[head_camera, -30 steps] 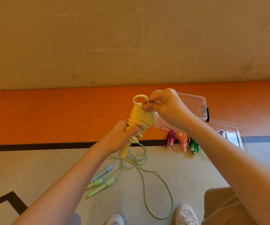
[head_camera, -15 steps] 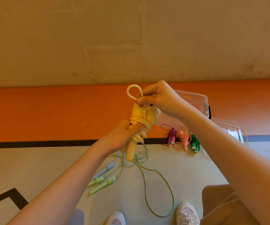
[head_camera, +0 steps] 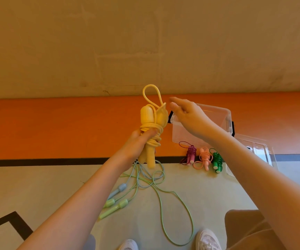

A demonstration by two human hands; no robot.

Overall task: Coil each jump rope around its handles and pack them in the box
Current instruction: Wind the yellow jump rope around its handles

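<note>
My left hand (head_camera: 142, 141) grips the coiled yellow rope (head_camera: 152, 127); right hand (head_camera: 187, 116) open beside its loop (head_camera: 152, 94). I'd tuck that loop snugly.

View: a single wide-angle head view was given.
Position: worn on the head, above both forearms.
Facing: forward and down, wall (head_camera: 145, 42) in the upper frame, floor (head_camera: 208, 192) in the lower.
Nearness: arms close, floor farther.
Overlap: none.

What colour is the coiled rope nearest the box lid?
Dark green, seen in the head view.
</note>
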